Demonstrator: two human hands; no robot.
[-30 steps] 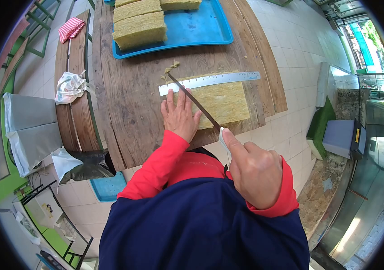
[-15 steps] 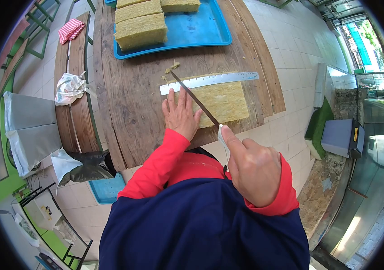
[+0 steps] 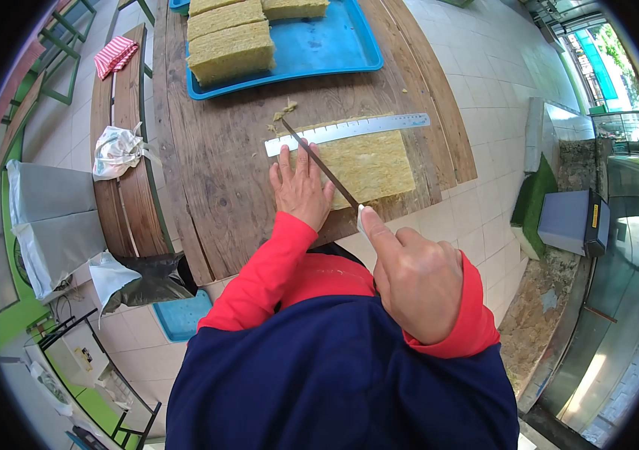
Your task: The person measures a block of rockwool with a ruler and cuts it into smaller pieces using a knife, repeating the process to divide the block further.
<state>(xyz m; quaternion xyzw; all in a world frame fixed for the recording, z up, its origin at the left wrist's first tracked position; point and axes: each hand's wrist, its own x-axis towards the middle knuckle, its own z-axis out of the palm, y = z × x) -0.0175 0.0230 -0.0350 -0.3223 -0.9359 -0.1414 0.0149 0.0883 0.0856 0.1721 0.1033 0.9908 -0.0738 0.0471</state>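
A yellowish fibrous slab (image 3: 370,166), like rockwool, lies on the wooden table in front of me. Across its far part rests a metal ruler (image 3: 357,129), tilted slightly. My left hand (image 3: 301,187) presses flat on the slab's left end with fingers stretched out, the fingertips at the ruler's near edge. In my right hand (image 3: 418,281) is a long, narrow knife (image 3: 327,171), gripped by its pale handle. Its dark blade runs diagonally over the slab and ruler, beside my left fingers, and the tip points to a few crumbs (image 3: 283,111).
A blue tray (image 3: 327,56) at the table's far side carries several thick blocks (image 3: 231,51) of the same material. Left of the wooden table (image 3: 214,165) stands a bench (image 3: 119,97) with a white plastic bag (image 3: 117,152) and a striped cloth (image 3: 115,56).
The knife and my right hand have shifted slightly forward and left. My left hand stays in place on the slab, and the view has moved a little.
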